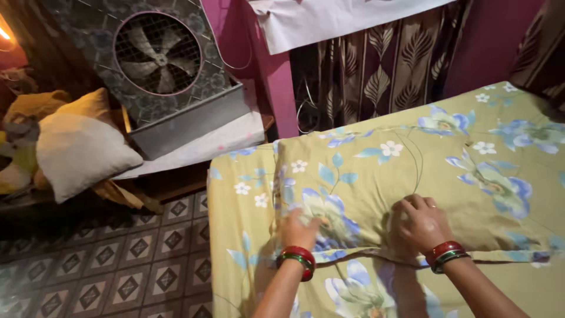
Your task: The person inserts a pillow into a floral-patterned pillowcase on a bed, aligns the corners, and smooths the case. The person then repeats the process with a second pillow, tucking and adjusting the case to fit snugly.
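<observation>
Hands are pressing on a floral pillow [376,182] lying at the near edge of the bed [235,235]. Left hand [299,228] is lying flat, fingers together, while right hand [421,222] is curling its fingers onto the cover, apparently smoothing it. Cooler fan [158,54] is standing off-bed.

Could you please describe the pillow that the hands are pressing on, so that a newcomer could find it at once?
Start at the bed with the olive-green floral sheet. The pillow lies across it in a matching cover, under the left hand and right hand. Unlike the plain cream cushion beside the fan cooler, it bears blue flowers.
</observation>
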